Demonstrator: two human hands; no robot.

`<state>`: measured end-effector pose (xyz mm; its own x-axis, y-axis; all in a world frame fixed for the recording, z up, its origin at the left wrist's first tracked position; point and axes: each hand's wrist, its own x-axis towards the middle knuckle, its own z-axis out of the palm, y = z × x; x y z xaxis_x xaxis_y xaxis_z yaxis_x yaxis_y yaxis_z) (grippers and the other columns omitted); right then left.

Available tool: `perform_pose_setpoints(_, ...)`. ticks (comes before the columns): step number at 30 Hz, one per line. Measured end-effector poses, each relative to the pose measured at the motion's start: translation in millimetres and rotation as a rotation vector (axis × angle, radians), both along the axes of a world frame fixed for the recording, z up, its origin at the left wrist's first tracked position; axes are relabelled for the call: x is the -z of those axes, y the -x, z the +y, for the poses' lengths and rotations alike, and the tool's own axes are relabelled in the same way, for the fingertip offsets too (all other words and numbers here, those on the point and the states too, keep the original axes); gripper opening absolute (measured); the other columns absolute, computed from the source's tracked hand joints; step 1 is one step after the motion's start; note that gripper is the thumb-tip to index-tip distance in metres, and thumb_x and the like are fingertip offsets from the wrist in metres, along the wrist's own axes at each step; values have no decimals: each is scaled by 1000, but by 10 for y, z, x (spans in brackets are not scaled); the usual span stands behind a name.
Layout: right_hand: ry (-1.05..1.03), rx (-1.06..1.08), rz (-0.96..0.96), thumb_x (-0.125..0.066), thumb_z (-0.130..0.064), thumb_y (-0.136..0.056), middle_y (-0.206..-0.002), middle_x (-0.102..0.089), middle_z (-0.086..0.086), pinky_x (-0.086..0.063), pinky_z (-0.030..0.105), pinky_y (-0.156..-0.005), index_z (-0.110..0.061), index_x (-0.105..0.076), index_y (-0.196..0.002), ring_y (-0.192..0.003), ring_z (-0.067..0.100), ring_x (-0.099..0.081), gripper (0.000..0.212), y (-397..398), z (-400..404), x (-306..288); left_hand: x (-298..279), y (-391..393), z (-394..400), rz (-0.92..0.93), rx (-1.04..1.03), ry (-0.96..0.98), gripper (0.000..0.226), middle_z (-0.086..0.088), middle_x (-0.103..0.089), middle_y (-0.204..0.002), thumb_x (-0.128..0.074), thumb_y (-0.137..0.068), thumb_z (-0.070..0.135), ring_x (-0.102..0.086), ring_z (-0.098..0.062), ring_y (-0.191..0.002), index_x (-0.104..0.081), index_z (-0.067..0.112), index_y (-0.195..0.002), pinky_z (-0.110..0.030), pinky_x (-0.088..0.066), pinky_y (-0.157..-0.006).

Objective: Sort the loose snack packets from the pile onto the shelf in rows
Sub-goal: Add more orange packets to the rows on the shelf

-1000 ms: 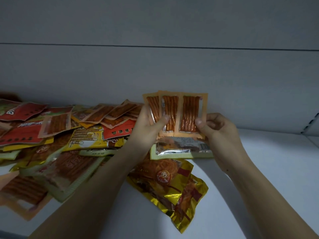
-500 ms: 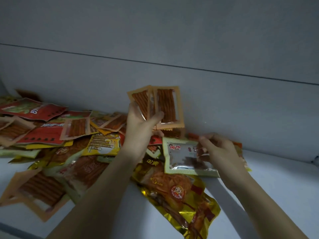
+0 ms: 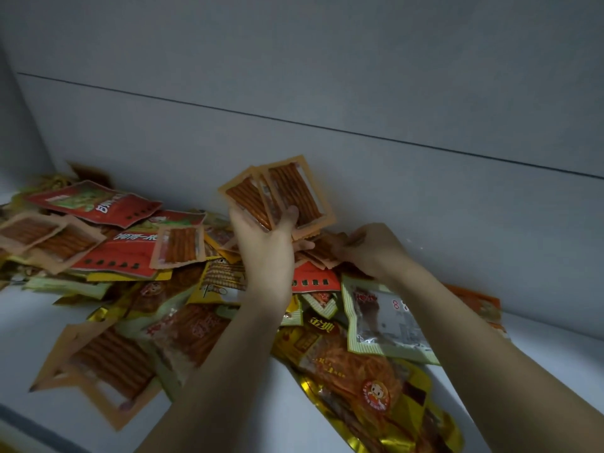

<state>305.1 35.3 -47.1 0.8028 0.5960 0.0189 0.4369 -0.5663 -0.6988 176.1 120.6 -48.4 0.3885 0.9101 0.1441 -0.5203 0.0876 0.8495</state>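
My left hand (image 3: 266, 243) holds up a fan of small orange packets (image 3: 287, 194) with brown sticks showing through their windows, thumb pressed across them. Just right of it, my right hand (image 3: 369, 248) reaches into the pile and its fingers pinch another small orange packet (image 3: 322, 253) lying there. The pile of snack packets (image 3: 130, 263) spreads over the left and middle of the white shelf (image 3: 539, 364): red, yellow, green-edged and orange ones.
A green-edged clear packet (image 3: 385, 322) lies under my right forearm and a gold foil packet (image 3: 369, 380) lies near the front. The grey back wall (image 3: 425, 207) stands close behind the pile. An orange packet (image 3: 480, 305) lies against the wall at right.
My left hand has kept the fanned orange packets raised. My right hand has moved from the green-edged packet up and left into the pile, onto a small orange packet.
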Motion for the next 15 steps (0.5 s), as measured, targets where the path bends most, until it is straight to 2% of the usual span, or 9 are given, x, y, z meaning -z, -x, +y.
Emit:
perform_pose_setpoints(3,-64,22,135,-73,-13,-88,-77,-65,11,-49,28,-58,-1,-73,-93,-63,16,-57,13,-13,-89,-51,13,-17,-10,-17,1,7,82,-8,-27,-162,-65,-95,1,-71,-2,-62,-17,22,-158,-29,-59,-56)
perform_pose_setpoints(6,-104,57,160,-76,-29,-86,-78,-65,15,-57,37,-66,-5,-65,-83,-66,22,-62,27,28,-136,-66,27,-45,-41,-20,19,3,77,-4,-27,-161,-66,-94,1,-72,-1,-75,-22,22,-155,-29,-57,-56)
perform_pose_setpoints(8,-106,80,156,-77,-42,-83,-71,-65,14,-55,36,-65,-1,-66,-81,-63,23,-61,42,73,-108,-81,23,-57,-68,-21,50,-10,72,-5,-37,-155,-66,-93,0,-73,-4,-78,-28,21,-151,-30,-56,-56)
perform_pose_setpoints(9,-111,86,173,-76,-42,-83,-70,-65,14,-54,35,-64,3,-68,-84,-61,22,-61,46,89,-75,-83,18,-58,-88,-14,58,-16,69,-5,-43,-151,-65,-93,-1,-73,-4,-76,-30,19,-149,-30,-56,-55)
perform_pose_setpoints(11,-137,110,256,-75,-30,-87,-70,-65,15,-56,34,-65,10,-70,-92,-55,19,-60,41,102,-11,-79,19,-62,-125,-6,61,-16,69,-5,-45,-148,-65,-94,-2,-72,-4,-68,-29,18,-150,-29,-56,-53)
perform_pose_setpoints(13,-185,142,397,-74,-12,-88,-70,-64,16,-57,31,-60,16,-67,-102,-48,15,-60,32,116,17,-93,38,-75,-133,-12,71,-2,75,-5,-41,-152,-66,-94,1,-71,-4,-61,-25,19,-153,-30,-57,-54)
perform_pose_setpoints(14,-206,157,457,-72,-6,-88,-71,-63,16,-55,26,-53,18,-65,-105,-46,14,-60,31,132,15,-124,57,-93,-107,-20,75,9,77,-6,-41,-153,-68,-93,3,-71,-5,-63,-23,20,-154,-33,-58,-57)
perform_pose_setpoints(15,-227,169,504,-71,-3,-88,-75,-64,16,-54,22,-49,18,-63,-107,-46,13,-61,29,144,-9,-157,61,-88,-94,-30,75,24,80,-5,-40,-154,-71,-91,9,-73,-7,-73,-24,24,-154,-38,-61,-65)
